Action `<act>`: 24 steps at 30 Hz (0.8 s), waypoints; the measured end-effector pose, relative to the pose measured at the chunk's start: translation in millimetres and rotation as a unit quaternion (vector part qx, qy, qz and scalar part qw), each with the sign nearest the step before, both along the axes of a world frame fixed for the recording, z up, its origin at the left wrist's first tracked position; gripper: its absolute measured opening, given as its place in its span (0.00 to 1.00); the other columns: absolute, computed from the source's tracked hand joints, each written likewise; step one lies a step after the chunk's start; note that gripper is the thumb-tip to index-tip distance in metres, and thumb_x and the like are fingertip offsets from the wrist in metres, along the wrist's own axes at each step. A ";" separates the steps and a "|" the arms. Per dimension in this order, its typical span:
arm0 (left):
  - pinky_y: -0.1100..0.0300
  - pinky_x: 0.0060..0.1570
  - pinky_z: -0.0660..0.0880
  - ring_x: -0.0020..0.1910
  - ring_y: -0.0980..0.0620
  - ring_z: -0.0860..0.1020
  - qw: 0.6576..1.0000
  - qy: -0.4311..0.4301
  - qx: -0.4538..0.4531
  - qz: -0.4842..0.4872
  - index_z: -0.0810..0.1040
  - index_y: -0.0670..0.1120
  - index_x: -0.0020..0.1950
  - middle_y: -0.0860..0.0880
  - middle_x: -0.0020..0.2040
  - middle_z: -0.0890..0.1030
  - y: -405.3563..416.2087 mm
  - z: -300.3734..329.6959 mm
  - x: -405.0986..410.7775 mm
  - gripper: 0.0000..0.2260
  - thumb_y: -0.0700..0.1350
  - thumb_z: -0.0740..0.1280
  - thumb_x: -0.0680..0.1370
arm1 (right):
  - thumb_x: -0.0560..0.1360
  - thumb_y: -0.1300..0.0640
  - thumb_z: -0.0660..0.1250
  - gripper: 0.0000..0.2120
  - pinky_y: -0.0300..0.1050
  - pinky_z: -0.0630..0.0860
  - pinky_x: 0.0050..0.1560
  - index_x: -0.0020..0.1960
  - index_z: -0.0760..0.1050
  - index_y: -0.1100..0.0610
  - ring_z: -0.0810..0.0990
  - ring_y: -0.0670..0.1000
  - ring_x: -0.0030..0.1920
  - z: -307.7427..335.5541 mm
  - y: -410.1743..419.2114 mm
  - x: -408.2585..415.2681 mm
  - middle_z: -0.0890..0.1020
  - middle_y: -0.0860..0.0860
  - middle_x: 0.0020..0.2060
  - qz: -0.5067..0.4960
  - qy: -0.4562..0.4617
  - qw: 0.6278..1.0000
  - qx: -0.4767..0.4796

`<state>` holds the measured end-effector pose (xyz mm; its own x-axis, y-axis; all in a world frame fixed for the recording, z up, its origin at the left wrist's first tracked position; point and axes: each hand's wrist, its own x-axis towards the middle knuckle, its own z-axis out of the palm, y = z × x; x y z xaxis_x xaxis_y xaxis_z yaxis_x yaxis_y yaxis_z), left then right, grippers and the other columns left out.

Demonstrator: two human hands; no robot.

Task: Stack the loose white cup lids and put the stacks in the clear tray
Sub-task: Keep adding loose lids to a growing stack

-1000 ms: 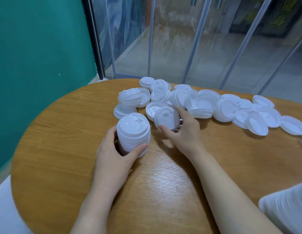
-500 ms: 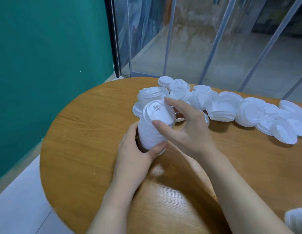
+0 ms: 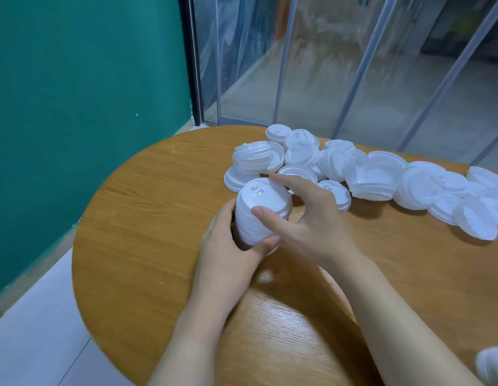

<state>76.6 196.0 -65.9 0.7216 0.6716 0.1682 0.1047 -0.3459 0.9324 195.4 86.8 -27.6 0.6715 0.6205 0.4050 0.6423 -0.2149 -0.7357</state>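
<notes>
Head view: the left hand (image 3: 228,246) wraps round the base of a stack of lids (image 3: 256,218) standing on the desk (image 3: 147,246); the right hand (image 3: 306,215) pinches the top lid (image 3: 263,195). The stack leans and could topple. Loose lids (image 3: 381,176) lie beyond. No tray is visible.

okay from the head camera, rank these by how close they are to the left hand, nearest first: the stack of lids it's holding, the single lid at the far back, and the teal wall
1. Stack of lids: held in the left hand.
2. Single lid at the far back: beyond the pile, by the glass.
3. Teal wall: off the table, leftward.
</notes>
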 end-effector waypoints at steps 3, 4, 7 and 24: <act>0.52 0.64 0.76 0.63 0.61 0.78 1.000 0.001 0.001 -0.002 0.75 0.62 0.70 0.63 0.62 0.81 -0.2 -0.2 -0.2 0.33 0.56 0.80 0.66 | 0.70 0.39 0.77 0.31 0.25 0.68 0.57 0.67 0.80 0.53 0.76 0.33 0.58 -2.7 -2.7 -2.3 0.82 0.40 0.58 -0.005 0.011 1.000 0.006; 0.52 0.64 0.77 0.63 0.60 0.78 1.000 0.001 -0.001 -0.003 0.75 0.62 0.70 0.63 0.62 0.81 -0.3 0.3 -0.2 0.33 0.57 0.80 0.66 | 0.70 0.40 0.78 0.31 0.25 0.68 0.58 0.67 0.79 0.53 0.76 0.33 0.58 -4.2 -3.2 -2.9 0.81 0.40 0.57 -0.004 0.014 1.000 0.007; 0.51 0.63 0.77 0.63 0.59 0.79 1.000 0.002 0.000 -0.003 0.74 0.62 0.69 0.63 0.62 0.81 0.1 0.1 -0.1 0.33 0.56 0.80 0.66 | 0.69 0.41 0.77 0.31 0.26 0.69 0.59 0.68 0.78 0.52 0.77 0.34 0.60 -8.0 -3.9 -3.3 0.81 0.39 0.58 -0.004 0.013 1.000 0.008; 0.63 0.62 0.74 0.62 0.65 0.78 1.000 -0.012 0.026 -0.004 0.77 0.58 0.68 0.64 0.61 0.81 0.5 -0.3 0.2 0.33 0.52 0.84 0.65 | 0.77 0.55 0.72 0.16 0.50 0.57 0.76 0.65 0.80 0.55 0.75 0.52 0.70 -46.1 -19.4 72.5 0.81 0.49 0.65 -0.094 -0.132 0.967 -0.196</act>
